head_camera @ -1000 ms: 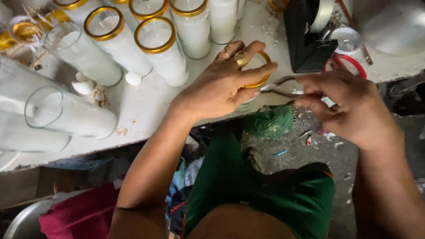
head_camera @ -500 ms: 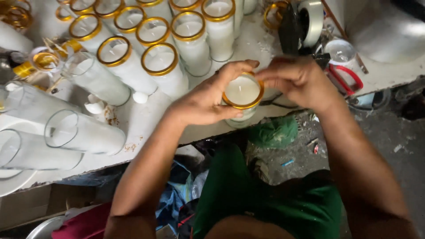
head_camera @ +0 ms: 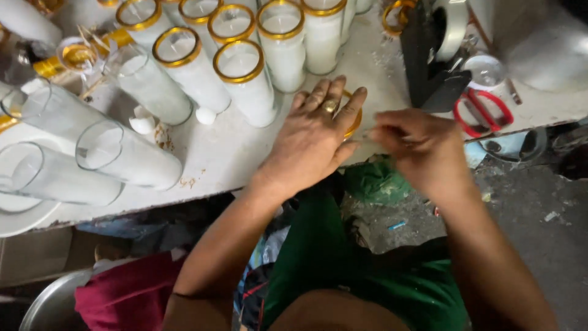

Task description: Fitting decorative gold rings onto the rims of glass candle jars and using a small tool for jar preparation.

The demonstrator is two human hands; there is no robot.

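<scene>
The left hand [head_camera: 312, 138] is laid flat, palm down, fingers together, over a candle [head_camera: 354, 117] at the table [head_camera: 233, 156] edge — only an arc of its gold rim is seen past the fingertips. A ring [head_camera: 331, 106] is worn on one finger. The right hand [head_camera: 419, 144] is held just beside it, to the right, fingers curled and pinched at the candle's side; whatever is pinched is blurred & can't be told. The two hands are near touching at the rim.

Behind the left hand, approx. a dozen tall white candles w/ gold rims [head_camera: 245, 79] are stood upright in rows. To the left, clear glass tubes [head_camera: 125, 153] are laid on their sides, partly on a white plate [head_camera: 24, 217]. Red-handled scissors [head_camera: 484, 110] are lying on the table right of the right hand, next to a black tape holder [head_camera: 432, 67]. Below the table edge — green shorts [head_camera: 343, 270], a green bundle [head_camera: 376, 181] on the floor, a red cloth [head_camera: 128, 294] and a metal bowl [head_camera: 46, 303] at lower left.
</scene>
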